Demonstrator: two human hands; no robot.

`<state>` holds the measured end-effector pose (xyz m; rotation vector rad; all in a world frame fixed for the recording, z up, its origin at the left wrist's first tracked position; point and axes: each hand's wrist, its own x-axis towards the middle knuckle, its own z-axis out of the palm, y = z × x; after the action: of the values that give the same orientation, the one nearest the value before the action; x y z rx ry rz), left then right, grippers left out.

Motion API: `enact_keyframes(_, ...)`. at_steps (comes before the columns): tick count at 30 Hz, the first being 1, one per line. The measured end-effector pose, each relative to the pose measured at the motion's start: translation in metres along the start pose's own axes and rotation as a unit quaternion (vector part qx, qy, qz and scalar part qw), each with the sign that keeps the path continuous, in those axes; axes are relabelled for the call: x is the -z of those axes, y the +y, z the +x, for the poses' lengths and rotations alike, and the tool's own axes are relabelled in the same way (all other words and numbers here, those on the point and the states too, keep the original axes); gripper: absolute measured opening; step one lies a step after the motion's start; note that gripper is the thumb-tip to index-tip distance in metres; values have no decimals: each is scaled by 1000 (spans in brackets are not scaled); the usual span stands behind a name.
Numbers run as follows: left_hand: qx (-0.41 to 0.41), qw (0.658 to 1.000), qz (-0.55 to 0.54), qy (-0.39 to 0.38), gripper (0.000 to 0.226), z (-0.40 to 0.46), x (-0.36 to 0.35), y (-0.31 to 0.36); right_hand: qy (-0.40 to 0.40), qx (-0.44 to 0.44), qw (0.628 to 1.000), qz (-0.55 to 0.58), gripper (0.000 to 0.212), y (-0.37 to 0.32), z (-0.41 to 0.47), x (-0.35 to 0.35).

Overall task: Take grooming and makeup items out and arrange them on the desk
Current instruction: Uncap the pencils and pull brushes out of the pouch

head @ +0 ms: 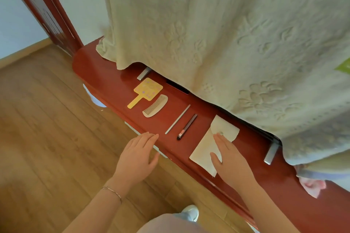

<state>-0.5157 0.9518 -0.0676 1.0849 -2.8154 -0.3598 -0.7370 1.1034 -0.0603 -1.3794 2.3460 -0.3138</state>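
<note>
Cream embossed blanket [217, 34]: draped from above over the back of the red desk [106, 73], its hem lying on the desktop. Dark red door frame [47, 11]: seen at upper left against a pale wall [13, 21]. Wooden plank floor [47, 128]: laid beside the desk. Pink cloth [312, 186]: bunched at the right under the blanket's edge. White shoe [191, 212]: seen on the floor at the bottom.
</note>
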Motion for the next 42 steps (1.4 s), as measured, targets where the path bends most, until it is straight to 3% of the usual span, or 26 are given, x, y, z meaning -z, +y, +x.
enact_keyframes(12,1,998,-27,-50,48,72,-28,42,-20,-26,999,40,60,32,6,12)
enact_keyframes(18,34,996,-68,-38,33,113,-42,31,4,-51,997,63,54,17,12,10)
enact_keyframes(22,54,991,-84,-93,29,136,-52,24,13,-46,996,71,52,-5,28,7)
enact_keyframes(32,4,989,-57,-140,19,166,-46,11,30,-96,984,146,47,-47,60,8)
enact_keyframes(34,-33,988,-103,-114,14,164,-34,4,60,-163,947,271,40,-52,65,9)
enact_keyframes(37,-135,974,-158,-89,12,155,-11,-2,93,-263,825,492,25,-60,79,14)
enact_keyframes(39,-165,966,-178,-90,12,147,0,-3,103,-278,768,568,19,-64,86,18)
enact_keyframes(42,-162,960,-210,-88,16,138,9,-4,119,-270,719,630,13,-72,91,23)
